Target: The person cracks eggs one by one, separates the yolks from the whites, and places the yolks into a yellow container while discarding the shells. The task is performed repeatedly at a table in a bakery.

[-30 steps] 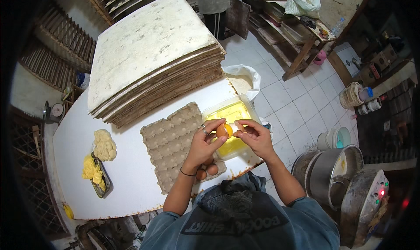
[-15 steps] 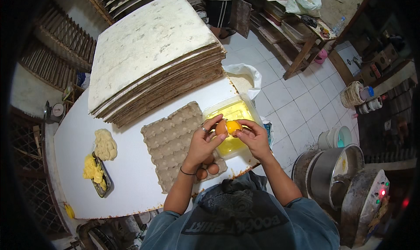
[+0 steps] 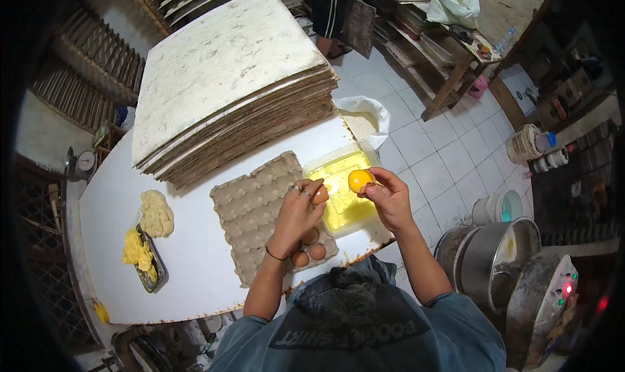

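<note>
Holding Parted Eggshell Above a Clear Tub [image 3: 328, 153]

Gripping a rounded brown shell piece [image 3: 319, 195] between the closed fingers of the left hand [image 3: 296, 219], at the tub's left edge. Pinching another shell piece [image 3: 369, 189], mostly hidden, in the closed fingertips of the right hand [image 3: 394, 206], and cupping a glossy orange-yellow yolk [image 3: 359, 179] there, over the tub's right part. Holding the two pieces apart. Looking down at a bright yellow filling [image 3: 348, 209] in the tub, but being unable to tell its depth. Wearing a dark band [image 3: 276, 255] on the left wrist. Working beside a grey-brown egg tray [image 3: 250, 199] on the white table [image 3: 195, 261], left of the tub, and seeing brown eggs [image 3: 317, 251] grouped in its near right corner. Facing a tall stack of boards [image 3: 234, 59] farther back on the table. Standing well apart from a pale dough lump [image 3: 156, 214] and a dark dish [image 3: 151, 282] of yellow paste [image 3: 137, 250] at left. Having an open white sack [image 3: 381, 121] just beyond the tub.
</note>
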{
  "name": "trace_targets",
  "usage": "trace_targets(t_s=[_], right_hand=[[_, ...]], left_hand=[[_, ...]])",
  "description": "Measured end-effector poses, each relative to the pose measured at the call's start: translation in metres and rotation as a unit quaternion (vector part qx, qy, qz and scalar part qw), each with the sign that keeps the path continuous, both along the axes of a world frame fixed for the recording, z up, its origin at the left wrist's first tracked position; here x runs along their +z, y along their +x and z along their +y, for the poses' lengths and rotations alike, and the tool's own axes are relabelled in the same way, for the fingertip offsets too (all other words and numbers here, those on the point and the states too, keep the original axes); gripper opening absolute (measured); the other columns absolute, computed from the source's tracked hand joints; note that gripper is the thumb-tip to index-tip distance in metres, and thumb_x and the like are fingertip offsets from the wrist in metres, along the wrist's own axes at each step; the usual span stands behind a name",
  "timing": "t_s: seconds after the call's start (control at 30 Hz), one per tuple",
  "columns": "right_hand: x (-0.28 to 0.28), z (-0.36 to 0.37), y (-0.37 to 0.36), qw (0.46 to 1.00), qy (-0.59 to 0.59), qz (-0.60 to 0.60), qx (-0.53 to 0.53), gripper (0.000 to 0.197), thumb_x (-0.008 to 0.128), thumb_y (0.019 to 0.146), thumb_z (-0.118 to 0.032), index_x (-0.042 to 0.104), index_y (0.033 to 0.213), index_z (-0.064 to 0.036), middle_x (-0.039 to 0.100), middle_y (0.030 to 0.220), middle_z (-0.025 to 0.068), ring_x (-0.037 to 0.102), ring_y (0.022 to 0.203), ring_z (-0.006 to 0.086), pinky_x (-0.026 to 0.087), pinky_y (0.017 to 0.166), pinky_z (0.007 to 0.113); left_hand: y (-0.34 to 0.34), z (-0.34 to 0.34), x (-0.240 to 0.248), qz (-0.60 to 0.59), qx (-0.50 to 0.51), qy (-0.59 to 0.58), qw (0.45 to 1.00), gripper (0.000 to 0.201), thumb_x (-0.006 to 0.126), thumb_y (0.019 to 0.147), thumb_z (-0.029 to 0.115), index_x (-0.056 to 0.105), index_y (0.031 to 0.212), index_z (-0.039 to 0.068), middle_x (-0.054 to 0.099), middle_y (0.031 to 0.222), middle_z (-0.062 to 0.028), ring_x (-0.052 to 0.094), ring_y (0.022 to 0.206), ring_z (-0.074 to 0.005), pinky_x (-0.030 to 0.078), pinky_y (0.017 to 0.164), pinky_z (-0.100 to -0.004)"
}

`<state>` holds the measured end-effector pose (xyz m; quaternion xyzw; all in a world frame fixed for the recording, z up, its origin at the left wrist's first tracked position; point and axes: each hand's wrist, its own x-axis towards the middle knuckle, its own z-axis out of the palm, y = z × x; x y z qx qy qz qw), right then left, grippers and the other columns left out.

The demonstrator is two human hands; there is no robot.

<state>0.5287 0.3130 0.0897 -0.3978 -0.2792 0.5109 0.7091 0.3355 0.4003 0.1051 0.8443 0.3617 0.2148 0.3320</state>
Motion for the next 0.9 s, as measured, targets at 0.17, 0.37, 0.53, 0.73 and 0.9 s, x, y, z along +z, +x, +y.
trace_targets(t_s=[0.17, 0.37, 0.53, 0.73, 0.9], right_hand=[[0.010, 0.002, 0.008, 1.000, 0.014, -0.008, 0.014, 0.038, 0.060, 0.081, 0.001, 0.046, 0.117, 0.0055, 0.057, 0.104, 0.0147, 0.060, 0.089, 0.0182, 0.050, 0.081, 0.029], [0.016, 0.000, 0.011, 0.999, 0.008, -0.030, 0.017, 0.039, 0.059, 0.081, 0.002, 0.045, 0.117, 0.0057, 0.057, 0.105, 0.0157, 0.060, 0.092, 0.0192, 0.050, 0.082, 0.029], [0.013, 0.000, 0.005, 0.999, 0.014, -0.014, 0.025, 0.038, 0.058, 0.082, 0.002, 0.045, 0.117, 0.0060, 0.057, 0.105, 0.0158, 0.060, 0.092, 0.0196, 0.050, 0.082, 0.029], [0.013, -0.001, -0.003, 0.999, 0.012, -0.016, 0.034, 0.038, 0.058, 0.082, 0.002, 0.046, 0.117, 0.0060, 0.055, 0.110, 0.0157, 0.059, 0.095, 0.0204, 0.050, 0.083, 0.030], [0.014, -0.001, -0.003, 0.999, 0.004, -0.043, 0.027, 0.039, 0.060, 0.081, 0.000, 0.046, 0.117, 0.0047, 0.056, 0.108, 0.0148, 0.060, 0.092, 0.0195, 0.050, 0.082, 0.030]], left_hand=[[-0.001, -0.003, -0.005, 0.067, 0.028, 0.091, 0.993, 0.044, 0.065, 0.070, 0.006, 0.054, 0.113, 0.006, 0.050, 0.111, -0.0134, 0.051, 0.098, -0.0322, 0.044, 0.083, -0.0377], [0.003, 0.000, 0.005, -0.139, 0.010, -0.056, 0.989, 0.045, 0.064, 0.072, -0.001, 0.052, 0.114, 0.006, 0.049, 0.114, -0.0105, 0.050, 0.108, -0.0221, 0.043, 0.091, -0.0324], [0.006, -0.009, 0.013, -0.368, -0.040, -0.264, 0.891, 0.050, 0.064, 0.072, -0.007, 0.047, 0.117, 0.003, 0.043, 0.120, -0.0083, 0.046, 0.111, -0.0180, 0.041, 0.095, -0.0319], [0.011, -0.015, 0.018, -0.356, -0.056, -0.250, 0.899, 0.047, 0.064, 0.072, -0.005, 0.050, 0.116, 0.004, 0.045, 0.118, -0.0086, 0.047, 0.111, -0.0188, 0.042, 0.094, -0.0307], [0.013, -0.016, 0.018, -0.331, -0.039, -0.221, 0.917, 0.045, 0.066, 0.071, -0.002, 0.053, 0.114, 0.005, 0.046, 0.116, -0.0088, 0.049, 0.108, -0.0185, 0.045, 0.090, -0.0294]])
